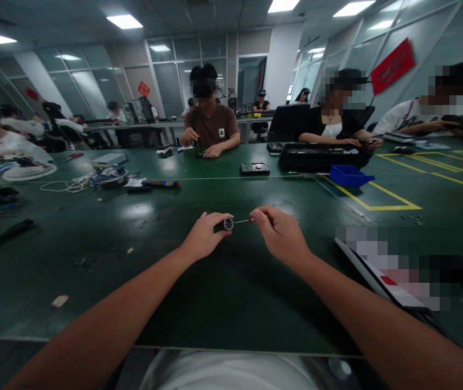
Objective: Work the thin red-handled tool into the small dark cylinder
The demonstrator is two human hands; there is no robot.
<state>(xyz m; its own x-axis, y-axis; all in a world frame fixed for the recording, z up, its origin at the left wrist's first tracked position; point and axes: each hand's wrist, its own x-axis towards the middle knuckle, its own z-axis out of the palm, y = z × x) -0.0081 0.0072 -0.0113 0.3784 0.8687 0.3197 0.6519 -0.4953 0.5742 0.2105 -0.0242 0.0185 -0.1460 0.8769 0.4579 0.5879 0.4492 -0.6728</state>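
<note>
Over the near middle of the green table, my left hand (204, 235) grips a short dark cylinder with a silver-rimmed round end (227, 223), which faces me. It resembles a small flashlight head, but I cannot tell its exact kind. My right hand (282, 233) pinches a thin screwdriver (242, 221) by its red end; most of its handle is hidden by my fingers. The metal shaft points left, and its tip is at the cylinder's right rim. Whether the two touch is too small to tell.
Ahead lie a circuit-board device (255, 169) and a blue tray (349, 175). A dark pen-like tool (160, 184) and a coiled cable (66, 187) are at the left. A white-edged flat object (361, 271) lies by my right forearm. Several people sit around the table.
</note>
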